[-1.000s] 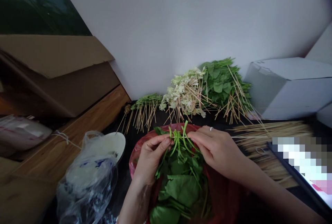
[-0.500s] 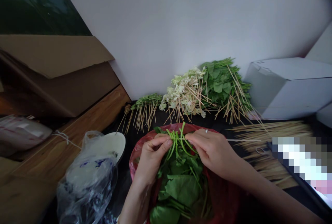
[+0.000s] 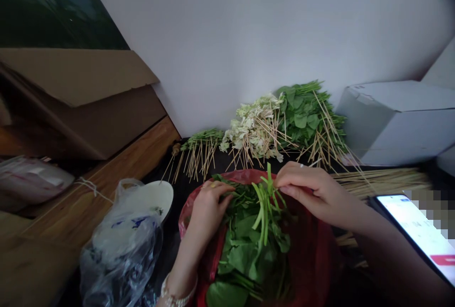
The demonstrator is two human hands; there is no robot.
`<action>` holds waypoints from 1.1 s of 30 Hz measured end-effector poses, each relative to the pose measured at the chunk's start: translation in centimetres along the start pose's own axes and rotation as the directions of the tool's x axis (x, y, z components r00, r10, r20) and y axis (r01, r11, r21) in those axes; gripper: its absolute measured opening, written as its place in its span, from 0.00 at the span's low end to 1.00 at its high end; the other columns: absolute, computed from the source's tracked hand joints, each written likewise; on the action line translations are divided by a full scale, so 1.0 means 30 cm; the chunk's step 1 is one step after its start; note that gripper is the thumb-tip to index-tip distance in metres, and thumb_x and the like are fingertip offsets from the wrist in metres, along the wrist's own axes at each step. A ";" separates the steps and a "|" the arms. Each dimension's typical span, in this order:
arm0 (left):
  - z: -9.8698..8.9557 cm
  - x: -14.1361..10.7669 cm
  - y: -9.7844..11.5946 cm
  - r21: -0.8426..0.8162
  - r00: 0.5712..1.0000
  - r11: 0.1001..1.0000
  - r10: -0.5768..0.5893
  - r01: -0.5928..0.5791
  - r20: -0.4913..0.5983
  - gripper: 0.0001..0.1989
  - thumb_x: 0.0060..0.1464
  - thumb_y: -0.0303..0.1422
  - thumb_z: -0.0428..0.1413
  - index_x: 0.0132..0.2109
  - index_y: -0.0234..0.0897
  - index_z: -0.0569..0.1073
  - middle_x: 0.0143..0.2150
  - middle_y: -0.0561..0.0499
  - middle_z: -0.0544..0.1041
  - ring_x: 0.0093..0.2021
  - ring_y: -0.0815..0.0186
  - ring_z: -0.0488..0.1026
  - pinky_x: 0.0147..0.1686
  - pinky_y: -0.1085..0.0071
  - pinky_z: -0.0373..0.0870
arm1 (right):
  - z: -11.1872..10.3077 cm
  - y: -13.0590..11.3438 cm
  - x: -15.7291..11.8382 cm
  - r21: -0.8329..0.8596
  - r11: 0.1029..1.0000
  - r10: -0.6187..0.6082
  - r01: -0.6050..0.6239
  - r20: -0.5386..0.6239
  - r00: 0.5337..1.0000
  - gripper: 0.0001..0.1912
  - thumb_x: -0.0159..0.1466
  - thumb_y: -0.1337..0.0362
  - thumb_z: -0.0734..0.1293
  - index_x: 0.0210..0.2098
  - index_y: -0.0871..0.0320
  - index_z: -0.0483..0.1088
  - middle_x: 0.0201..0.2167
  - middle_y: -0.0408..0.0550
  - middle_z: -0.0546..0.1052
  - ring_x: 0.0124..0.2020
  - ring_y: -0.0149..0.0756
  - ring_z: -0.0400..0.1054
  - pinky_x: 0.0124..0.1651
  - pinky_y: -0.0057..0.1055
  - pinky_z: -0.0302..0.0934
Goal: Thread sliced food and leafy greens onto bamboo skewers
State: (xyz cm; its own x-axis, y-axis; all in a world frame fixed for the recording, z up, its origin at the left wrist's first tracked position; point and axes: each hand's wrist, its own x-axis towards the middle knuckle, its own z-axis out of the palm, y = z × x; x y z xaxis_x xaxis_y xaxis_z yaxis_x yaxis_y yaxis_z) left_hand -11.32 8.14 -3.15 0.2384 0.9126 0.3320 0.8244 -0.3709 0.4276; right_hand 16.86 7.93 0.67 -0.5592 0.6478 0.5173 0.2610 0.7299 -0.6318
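Observation:
My right hand [image 3: 309, 191] pinches a skewer threaded through several green stems [image 3: 266, 198]; their leaves hang down over the pile, and most of the stick is hidden by the fingers. To its left, my left hand [image 3: 209, 203] reaches over the heap of leafy greens [image 3: 245, 250], thumb and forefinger apart at the leaves' edge. The heap fills a red plastic bag [image 3: 320, 259] right in front of me.
Against the wall lie skewered green stalks [image 3: 206, 136], pale cabbage skewers [image 3: 254, 127] and leafy green skewers [image 3: 302, 112]. Loose bamboo sticks [image 3: 384, 178] and a lit phone [image 3: 408, 226] are at right. A bowl [image 3: 161, 198] in clear plastic [image 3: 121, 250] stands left, beyond it a cardboard box [image 3: 88, 122].
My left hand has let go of the stems and moved slightly left to the leaves. My right hand has shifted right with the skewered stems, which now hang lower.

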 end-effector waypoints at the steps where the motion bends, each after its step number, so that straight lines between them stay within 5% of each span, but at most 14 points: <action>1: 0.018 0.001 0.001 0.042 1.000 0.999 0.012 -0.013 0.015 0.10 0.54 0.22 0.61 0.40 0.41 0.83 0.41 0.46 0.84 0.44 0.55 0.76 0.50 0.57 0.69 | 0.006 0.000 0.001 -0.009 1.000 -0.002 0.002 0.007 1.000 0.10 0.71 0.71 0.59 0.40 0.55 0.71 0.35 0.45 0.75 0.38 0.34 0.67 0.42 0.34 0.59; 8: 0.007 -0.009 0.009 0.073 1.000 0.997 -0.028 0.028 -0.007 0.07 0.56 0.25 0.60 0.36 0.38 0.83 0.36 0.44 0.82 0.42 0.53 0.75 0.46 0.56 0.70 | 0.020 0.000 0.004 -0.038 0.999 -0.004 0.004 0.004 1.000 0.10 0.71 0.70 0.60 0.40 0.55 0.72 0.35 0.45 0.76 0.38 0.34 0.67 0.42 0.34 0.59; 12: -0.040 -0.024 0.036 -0.304 0.981 0.945 -0.159 0.117 -0.115 0.05 0.56 0.29 0.59 0.34 0.39 0.80 0.43 0.46 0.80 0.46 0.57 0.76 0.48 0.62 0.70 | 0.019 0.001 0.006 -0.045 0.999 0.004 -0.004 -0.003 1.000 0.11 0.71 0.71 0.59 0.40 0.55 0.72 0.36 0.45 0.76 0.38 0.34 0.67 0.41 0.34 0.59; 14: -0.050 -0.026 0.052 -0.580 0.944 0.791 -0.311 0.193 -0.110 0.04 0.55 0.32 0.60 0.33 0.38 0.77 0.47 0.45 0.81 0.46 0.58 0.77 0.46 0.65 0.71 | 0.020 -0.001 0.007 -0.045 0.999 -0.001 0.001 -0.006 1.000 0.11 0.70 0.72 0.59 0.39 0.56 0.72 0.35 0.45 0.76 0.38 0.34 0.67 0.41 0.34 0.60; 16: -0.054 -0.024 0.061 -0.809 0.904 0.540 -0.428 0.232 -0.026 0.06 0.55 0.35 0.60 0.35 0.38 0.75 0.48 0.45 0.82 0.43 0.60 0.79 0.42 0.67 0.73 | 0.021 -0.004 0.009 -0.047 0.999 -0.006 0.006 -0.012 1.000 0.11 0.70 0.72 0.59 0.39 0.56 0.72 0.35 0.45 0.76 0.37 0.34 0.67 0.41 0.34 0.60; 19: -0.058 -0.017 0.062 -0.967 0.867 0.185 -0.495 0.174 0.061 0.07 0.54 0.36 0.60 0.35 0.39 0.70 0.40 0.48 0.84 0.38 0.61 0.80 0.37 0.69 0.73 | 0.021 -0.007 0.009 -0.046 0.999 0.004 -0.005 -0.023 1.000 0.11 0.70 0.72 0.59 0.39 0.56 0.72 0.34 0.45 0.76 0.36 0.34 0.67 0.40 0.33 0.60; 22: -0.062 -0.011 0.059 -0.983 0.851 0.076 -0.514 0.170 0.108 0.10 0.50 0.34 0.63 0.38 0.40 0.70 0.30 0.52 0.81 0.35 0.62 0.79 0.37 0.71 0.73 | 0.021 -0.003 0.007 -0.043 0.999 0.017 -0.018 -0.030 0.999 0.10 0.70 0.70 0.59 0.39 0.56 0.72 0.34 0.45 0.75 0.36 0.33 0.67 0.40 0.33 0.60; 26: -0.078 -0.012 0.053 -0.958 0.838 0.201 -0.542 0.206 0.066 0.16 0.53 0.40 0.62 0.46 0.38 0.73 0.24 0.57 0.76 0.26 0.67 0.75 0.29 0.74 0.69 | 0.018 0.003 0.004 -0.042 0.999 0.015 -0.016 -0.031 0.999 0.10 0.71 0.70 0.60 0.40 0.56 0.72 0.35 0.45 0.75 0.37 0.33 0.68 0.42 0.33 0.60; 29: -0.105 -0.022 0.046 -0.930 0.785 0.321 -0.616 0.179 -0.062 0.21 0.56 0.50 0.57 0.44 0.36 0.77 0.27 0.53 0.77 0.26 0.66 0.73 0.26 0.73 0.68 | 0.017 0.003 0.004 -0.042 0.999 0.006 -0.007 -0.034 0.999 0.10 0.71 0.70 0.60 0.40 0.56 0.72 0.35 0.45 0.75 0.37 0.32 0.67 0.41 0.32 0.60; 31: -0.124 -0.035 0.043 -0.830 0.759 0.532 -0.607 0.166 -0.236 0.20 0.57 0.49 0.57 0.41 0.36 0.79 0.33 0.50 0.79 0.31 0.63 0.75 0.31 0.71 0.70 | 0.019 0.004 0.005 -0.053 0.999 0.001 -0.003 -0.037 0.999 0.10 0.71 0.70 0.60 0.40 0.56 0.72 0.35 0.44 0.75 0.37 0.32 0.67 0.41 0.32 0.59; 33: -0.132 -0.049 0.043 -0.559 0.807 0.813 -0.437 0.166 -0.397 0.13 0.57 0.43 0.60 0.39 0.39 0.81 0.36 0.49 0.81 0.36 0.61 0.76 0.37 0.68 0.71 | 0.022 0.007 0.006 -0.059 0.998 -0.001 -0.001 -0.037 0.999 0.10 0.71 0.70 0.60 0.40 0.56 0.72 0.35 0.44 0.75 0.37 0.32 0.67 0.41 0.32 0.59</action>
State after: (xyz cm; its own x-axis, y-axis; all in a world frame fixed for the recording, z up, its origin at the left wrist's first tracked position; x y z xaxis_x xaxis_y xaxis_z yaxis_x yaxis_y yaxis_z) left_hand -12.64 5.63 0.24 -0.3718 0.8307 0.4145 0.4225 -0.2462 0.8723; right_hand 16.29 8.06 0.25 -0.5299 0.6548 0.5389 0.3074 0.7405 -0.5976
